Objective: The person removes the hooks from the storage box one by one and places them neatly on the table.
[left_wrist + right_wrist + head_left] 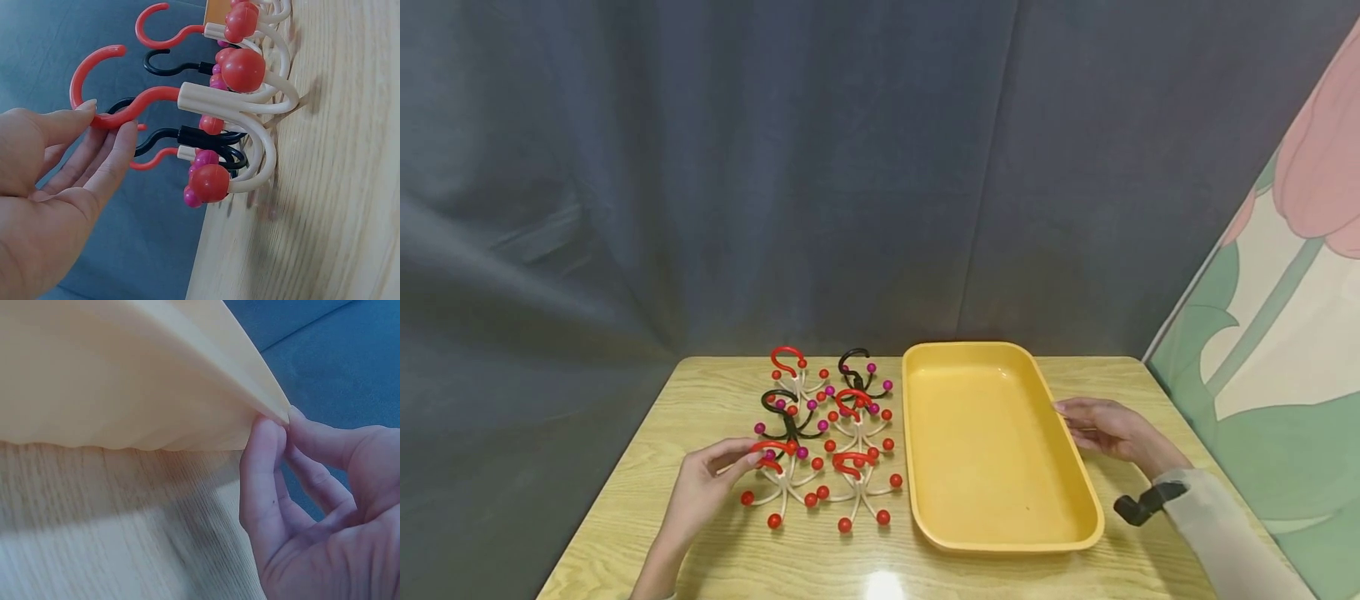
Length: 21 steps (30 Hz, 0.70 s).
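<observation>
My left hand pinches the red hook of the nearest-left hook hanger between thumb and fingers. That hanger has a cream stem and curved cream prongs tipped with red balls; it stands upright, prongs down on the table. Beside and behind it stand several more hangers, some like it, such as the front-right one, and two black ones with magenta balls, one directly behind. To their right lies a shallow yellow tray with nothing in it. My right hand pinches the tray's right rim between thumb and index finger.
The wooden table ends at a dark grey-blue curtain along the back. A panel with painted tulips stands at the right side. A black strap is round my right wrist.
</observation>
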Available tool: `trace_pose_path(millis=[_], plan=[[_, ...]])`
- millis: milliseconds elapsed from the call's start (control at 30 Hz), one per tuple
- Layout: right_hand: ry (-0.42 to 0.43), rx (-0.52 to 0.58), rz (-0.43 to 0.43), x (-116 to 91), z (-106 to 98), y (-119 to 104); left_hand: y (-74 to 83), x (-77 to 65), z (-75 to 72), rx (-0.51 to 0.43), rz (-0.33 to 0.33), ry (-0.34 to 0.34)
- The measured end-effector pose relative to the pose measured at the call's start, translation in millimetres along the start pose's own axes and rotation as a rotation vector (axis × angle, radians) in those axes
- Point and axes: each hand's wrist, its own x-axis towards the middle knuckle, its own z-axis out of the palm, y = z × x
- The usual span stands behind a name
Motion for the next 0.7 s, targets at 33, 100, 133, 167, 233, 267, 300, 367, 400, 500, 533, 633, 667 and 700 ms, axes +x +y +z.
trace_pose_path(millis=[33,100,133,167,233,267,300,367,400,500,533,633,667,700], plan=[[-0.003,0.003,-0.001,0,0,0,-0.2,-0.1,0.1,-0.005,-0.005,0.003],[-0.009,0.007,-0.002,1,1,0,-0.6,-0.6,0.4,-0.007,-0.014,0.009],[-0.011,0.01,-0.002,1,1,0,-0.9,-1.0,0.6,-0.003,-0.019,0.014],[-0.012,0.012,-0.003,1,1,0,-1.4,-1.2,0.9,-0.002,-0.024,0.017],[-0.022,0.018,-0.006,1,2,0,-2.2,-1.4,1.1,-0.005,-0.035,0.023],[-0.025,0.02,-0.007,1,2,0,-2.7,-1.5,1.0,-0.008,-0.034,0.024],[-0.027,0.024,-0.008,1,2,0,-3.1,-1.4,0.9,-0.013,-0.032,0.024],[-0.028,0.031,-0.009,2,2,0,-3.7,-0.9,0.1,-0.02,-0.019,0.025],[-0.029,0.034,-0.01,3,3,-1,-3.7,-0.5,-0.6,-0.021,-0.013,0.025],[-0.026,0.041,-0.008,6,3,-2,-3.7,0.6,-3.0,-0.02,0.0,0.025],[-0.024,0.041,-0.008,6,3,-2,-3.8,0.9,-3.7,-0.021,-0.001,0.023],[-0.02,0.035,-0.009,7,4,-3,-4.3,1.5,-6.5,-0.037,-0.016,0.004],[-0.017,0.032,-0.009,8,5,-3,-4.5,1.7,-7.9,-0.041,-0.018,-0.005],[-0.014,0.026,-0.009,8,5,-3,-4.3,2.0,-9.7,-0.044,-0.015,-0.016]])
